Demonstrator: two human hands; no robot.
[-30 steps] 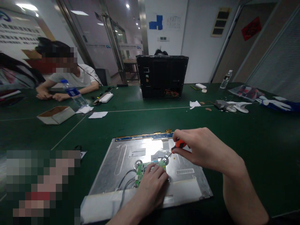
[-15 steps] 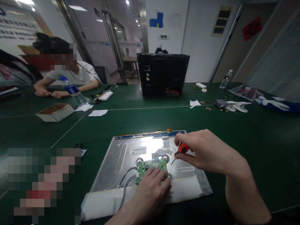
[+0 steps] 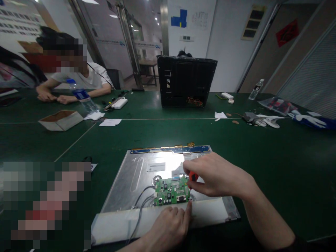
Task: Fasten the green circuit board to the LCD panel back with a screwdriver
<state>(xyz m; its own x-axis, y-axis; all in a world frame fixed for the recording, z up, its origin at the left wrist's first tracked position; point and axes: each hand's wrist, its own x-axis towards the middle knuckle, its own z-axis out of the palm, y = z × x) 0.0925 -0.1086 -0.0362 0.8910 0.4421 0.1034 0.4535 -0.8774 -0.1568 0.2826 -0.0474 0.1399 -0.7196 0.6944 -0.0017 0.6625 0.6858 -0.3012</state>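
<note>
A bare metal display panel [image 3: 126, 175] lies on the table with its back up. A green circuit board [image 3: 172, 190] sits on its lower middle, cables leaving at the left. My right hand [image 3: 212, 175] is closed around a red-and-black screwdriver [image 3: 193, 175]. The screwdriver points down at the board's lower right corner; whether its tip touches a screw cannot be made out. My left hand [image 3: 170, 222] rests on the white strip [image 3: 210, 211] along the panel's near edge. Its index finger stretches to that same corner, the other fingers bent, with nothing visible in them.
A blue-capped bottle [image 3: 82, 96] and an open box [image 3: 61, 120] stand at the left. Across the table is a black housing [image 3: 187, 82] with wires. Gloves [image 3: 267, 120] and another bottle [image 3: 256, 89] lie right. A person [image 3: 78, 77] sits far left.
My left hand has slid off the board toward me, uncovering it, its index finger now at the corner. My right hand has brought the screwdriver left and down to that corner.
</note>
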